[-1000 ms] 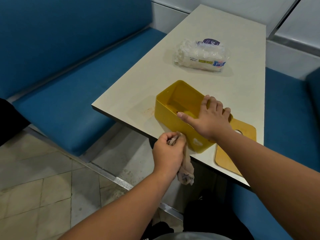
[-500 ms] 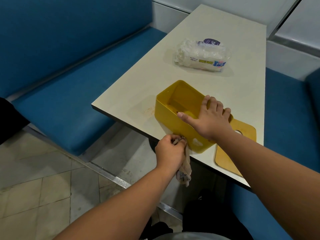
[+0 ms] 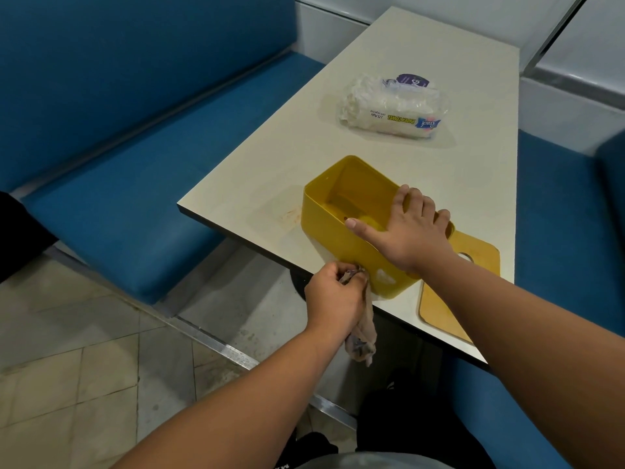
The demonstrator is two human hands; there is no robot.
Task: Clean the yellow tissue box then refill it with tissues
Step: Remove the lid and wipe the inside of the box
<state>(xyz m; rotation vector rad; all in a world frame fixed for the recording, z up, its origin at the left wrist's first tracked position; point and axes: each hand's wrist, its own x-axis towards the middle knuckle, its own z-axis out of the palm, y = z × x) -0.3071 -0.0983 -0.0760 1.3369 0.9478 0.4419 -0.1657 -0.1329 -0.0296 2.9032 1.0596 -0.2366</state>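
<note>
Right hand [image 3: 411,233] spread flat over open yellow plastic tissue box [image 3: 338,211] near white table [image 3: 389,59] edge; left hand [image 3: 333,299] pinching crumpled grey rag [image 3: 363,336] against its front wall.

The tissue box [image 3: 341,231] stands on the desk [image 3: 270,170] near its near edge, its lid [image 3: 463,282] flat just to its right. The tissue pack [image 3: 392,108] lies farther back. A bench [image 3: 135,198] runs along the desk's left side.
</note>
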